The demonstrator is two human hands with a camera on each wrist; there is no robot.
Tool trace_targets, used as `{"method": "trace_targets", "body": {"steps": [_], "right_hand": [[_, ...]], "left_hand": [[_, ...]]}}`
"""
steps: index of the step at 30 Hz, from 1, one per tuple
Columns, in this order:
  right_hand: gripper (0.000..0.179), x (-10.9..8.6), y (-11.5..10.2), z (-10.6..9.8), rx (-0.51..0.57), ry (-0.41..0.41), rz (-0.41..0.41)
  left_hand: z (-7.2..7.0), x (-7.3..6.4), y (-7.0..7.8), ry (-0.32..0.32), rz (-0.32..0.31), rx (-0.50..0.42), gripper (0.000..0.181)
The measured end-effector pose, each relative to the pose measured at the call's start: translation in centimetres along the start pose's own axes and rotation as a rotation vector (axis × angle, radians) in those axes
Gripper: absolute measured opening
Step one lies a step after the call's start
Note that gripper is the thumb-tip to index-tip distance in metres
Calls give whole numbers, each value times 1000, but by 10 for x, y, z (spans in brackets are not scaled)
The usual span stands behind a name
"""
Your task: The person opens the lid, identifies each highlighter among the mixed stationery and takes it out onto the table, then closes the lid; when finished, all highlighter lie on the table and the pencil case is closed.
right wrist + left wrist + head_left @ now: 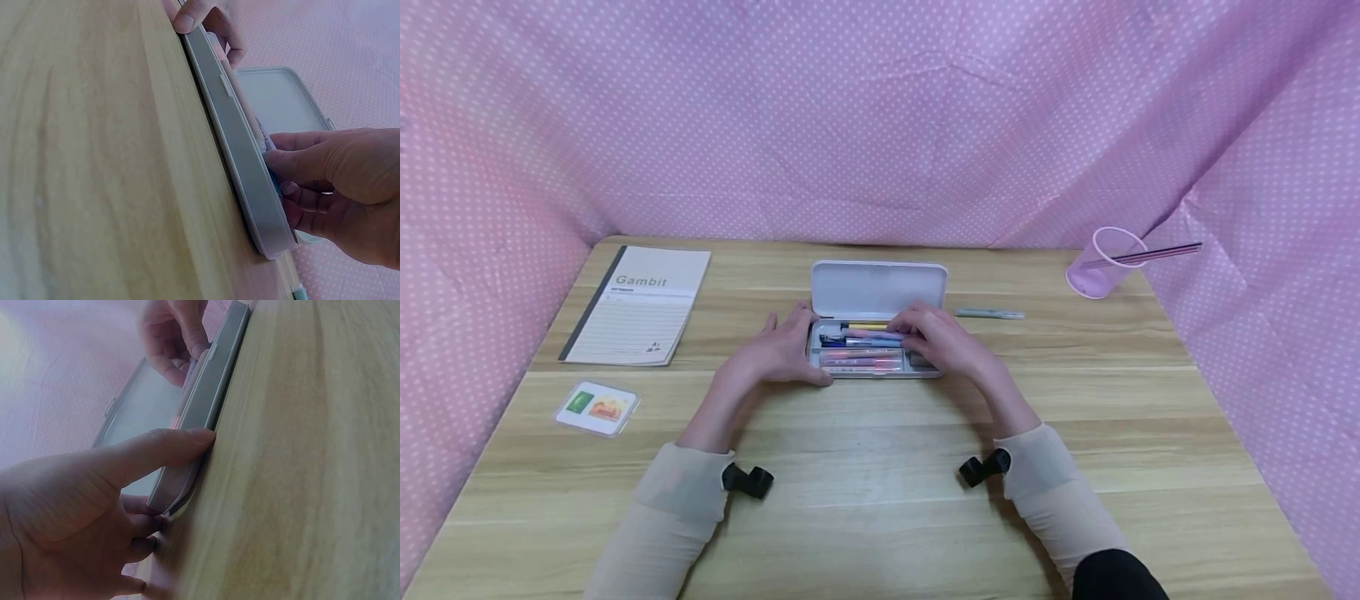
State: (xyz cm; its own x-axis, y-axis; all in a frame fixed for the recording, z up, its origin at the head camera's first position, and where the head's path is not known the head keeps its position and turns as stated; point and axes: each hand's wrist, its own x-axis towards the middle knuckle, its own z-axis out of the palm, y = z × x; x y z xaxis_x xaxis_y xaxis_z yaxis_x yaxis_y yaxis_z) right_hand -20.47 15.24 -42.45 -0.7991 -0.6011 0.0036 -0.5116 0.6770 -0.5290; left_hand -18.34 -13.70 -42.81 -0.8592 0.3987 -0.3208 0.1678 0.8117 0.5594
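A pale grey pencil case (880, 289) stands with its lid raised at the back. My left hand (778, 348) grips its left end, the thumb (187, 437) on the front wall and the fingers around the side. Over the right half of the case, my right hand (946, 340) pinches a light blue pen (880, 335); its far end is hidden by the fingers. Several pens lie inside, among them a yellow one (868, 326). A clear box of pink and purple pens (861, 360) fills the front section. Under the right hand, a dark item is partly hidden.
A pale teal pen (988, 314) lies right of the case. Farther right stands a pink cup (1088, 282) with thin dark sticks (1165, 253) leaning out. At left are a notebook (640, 321) and a stamp-like card in a clear sleeve (597, 408). Pink dotted cloth (880, 125) hangs behind.
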Motion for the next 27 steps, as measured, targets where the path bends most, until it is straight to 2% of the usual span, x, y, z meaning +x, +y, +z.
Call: {"method": "trace_targets", "body": {"steps": [17, 23, 27], "right_hand": [[24, 0, 0, -3, 10, 3, 1], [21, -6, 9, -9, 50, 46, -6], [21, -17, 21, -18, 95, 83, -15]], "left_hand": [[0, -1, -2, 13, 2, -4, 96], [0, -1, -2, 23, 13, 2, 95], [1, 0, -1, 21, 14, 5, 96]]}}
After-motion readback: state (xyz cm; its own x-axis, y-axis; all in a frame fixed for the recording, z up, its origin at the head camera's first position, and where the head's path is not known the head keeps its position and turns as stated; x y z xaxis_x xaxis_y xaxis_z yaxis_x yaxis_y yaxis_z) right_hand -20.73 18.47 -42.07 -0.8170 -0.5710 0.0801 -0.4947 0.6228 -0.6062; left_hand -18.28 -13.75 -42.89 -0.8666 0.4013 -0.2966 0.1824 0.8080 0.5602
